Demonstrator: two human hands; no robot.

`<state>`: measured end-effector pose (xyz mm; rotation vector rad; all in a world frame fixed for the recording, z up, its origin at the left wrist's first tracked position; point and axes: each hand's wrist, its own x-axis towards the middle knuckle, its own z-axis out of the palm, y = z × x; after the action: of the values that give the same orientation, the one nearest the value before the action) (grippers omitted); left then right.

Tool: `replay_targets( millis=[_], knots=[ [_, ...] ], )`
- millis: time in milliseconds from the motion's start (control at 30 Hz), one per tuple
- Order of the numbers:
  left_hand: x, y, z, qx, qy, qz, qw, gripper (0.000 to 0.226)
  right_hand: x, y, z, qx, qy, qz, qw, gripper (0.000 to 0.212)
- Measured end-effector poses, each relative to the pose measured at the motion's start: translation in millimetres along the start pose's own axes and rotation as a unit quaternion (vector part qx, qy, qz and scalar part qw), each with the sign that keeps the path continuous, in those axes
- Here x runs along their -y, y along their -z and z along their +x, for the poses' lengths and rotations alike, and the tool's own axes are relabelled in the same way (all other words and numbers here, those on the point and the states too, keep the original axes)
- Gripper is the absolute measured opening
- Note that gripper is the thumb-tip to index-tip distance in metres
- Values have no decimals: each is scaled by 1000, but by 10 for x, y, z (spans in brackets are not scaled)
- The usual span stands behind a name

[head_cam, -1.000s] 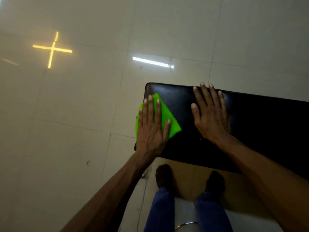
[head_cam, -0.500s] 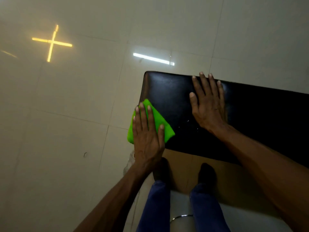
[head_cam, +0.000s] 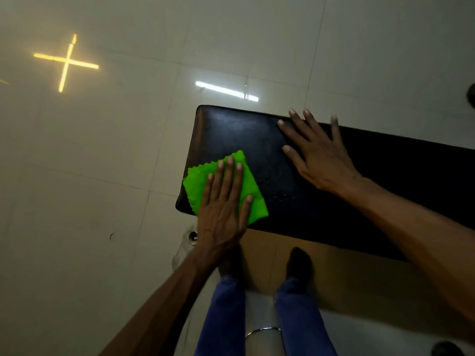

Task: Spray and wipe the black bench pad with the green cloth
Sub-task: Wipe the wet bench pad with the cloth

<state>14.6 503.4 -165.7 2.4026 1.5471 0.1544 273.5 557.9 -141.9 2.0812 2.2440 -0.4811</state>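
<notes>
With the left hand (head_cam: pixel 223 201) laid flat on the green cloth (head_cam: pixel 228 187), fingers straight and close together, we see the cloth pressed onto the near left corner of the black bench pad (head_cam: pixel 257 140) (its left edge slightly overhangs the pad's end). Right hand (head_cam: pixel 318 155) rests palm-down on the pad further in, near the far edge, fingers straight and spread, holding nothing, well apart from the cloth. We also see small droplets (head_cam: pixel 272 186) between the 2 hands, tiled floor (head_cam: pixel 102 176) around, and blue trouser legs (head_cam: pixel 226 312) below.
</notes>
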Motion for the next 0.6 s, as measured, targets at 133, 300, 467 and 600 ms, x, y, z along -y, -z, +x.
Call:
replay_targets(
  millis=[133,300,467,600],
  knots=[
    [382,64,447,-69,159,-16,985,65,5,-136,-27,-21,-7,-18,1000,58],
    [18,-23,167,-70,138,1,988,64,-42,-144,-17,-28,0,-2,1000,58],
    [-180,-70,-153,-51,112,-16,992,64,-69,-167,-18,-27,6,4,1000,58],
    [186,29,211,-79,207,-18,975,63,-82,-201,-19,-37,7,14,999,58]
  ],
)
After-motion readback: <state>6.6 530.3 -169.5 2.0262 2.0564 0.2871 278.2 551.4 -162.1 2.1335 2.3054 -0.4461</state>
